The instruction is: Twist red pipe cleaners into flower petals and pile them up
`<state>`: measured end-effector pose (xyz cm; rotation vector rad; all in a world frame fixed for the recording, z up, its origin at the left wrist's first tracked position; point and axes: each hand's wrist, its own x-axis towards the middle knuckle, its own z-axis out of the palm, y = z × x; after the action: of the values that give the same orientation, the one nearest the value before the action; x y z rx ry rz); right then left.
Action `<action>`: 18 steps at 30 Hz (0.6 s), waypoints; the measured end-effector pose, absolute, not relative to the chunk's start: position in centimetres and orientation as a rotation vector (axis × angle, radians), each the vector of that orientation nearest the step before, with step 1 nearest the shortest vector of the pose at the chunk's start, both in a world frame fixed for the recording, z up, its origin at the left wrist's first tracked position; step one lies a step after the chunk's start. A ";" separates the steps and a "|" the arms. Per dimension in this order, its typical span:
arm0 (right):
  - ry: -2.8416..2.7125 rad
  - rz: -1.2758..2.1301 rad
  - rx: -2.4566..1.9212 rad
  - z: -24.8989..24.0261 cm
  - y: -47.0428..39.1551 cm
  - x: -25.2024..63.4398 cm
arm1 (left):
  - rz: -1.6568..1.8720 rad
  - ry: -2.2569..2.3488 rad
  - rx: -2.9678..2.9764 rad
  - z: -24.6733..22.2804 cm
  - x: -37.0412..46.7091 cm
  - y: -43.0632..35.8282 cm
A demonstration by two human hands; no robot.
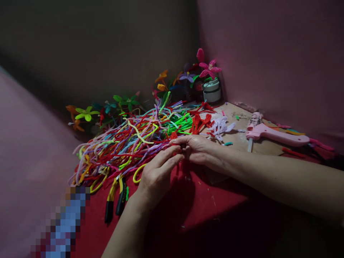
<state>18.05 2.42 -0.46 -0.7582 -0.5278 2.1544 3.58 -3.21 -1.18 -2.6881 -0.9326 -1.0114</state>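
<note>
The left hand (158, 175) and right hand (200, 150) are meeting beside the pipe-cleaner pile (123, 143), each grip pinching closed — apparently on a red pipe cleaner (173, 135) they are partly hiding.

There are two hands, one left hand (158, 173) and one right hand (202, 149), one pair of pliers (116, 195), one glue gun (279, 135) with one glue stick (250, 145), and one jar (212, 92). Among the flowers, one bright pink flower (210, 70), one purple flower (187, 76) and one lime flower (86, 114) can be singled out, while the others overlap too much to count. One heap of pipe cleaners (134, 136) contains dozens, too tangled for an exact number.
</note>
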 end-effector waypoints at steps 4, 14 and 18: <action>-0.559 2.200 -0.744 -0.6 2.5 18.0 | -1.005 -0.977 -2.695 -0.8 3.9 -3.6; -1.099 1.899 -0.638 -1.5 1.8 18.1 | -1.979 -1.655 -2.521 0.0 4.7 -4.6; -1.183 1.848 -0.651 -1.5 1.8 18.2 | -1.748 -1.685 -2.385 0.4 4.5 -4.7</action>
<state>18.21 1.84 -1.52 -0.6505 -1.1828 1.8481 4.55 -4.66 0.42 -2.3854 -1.6851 -1.7485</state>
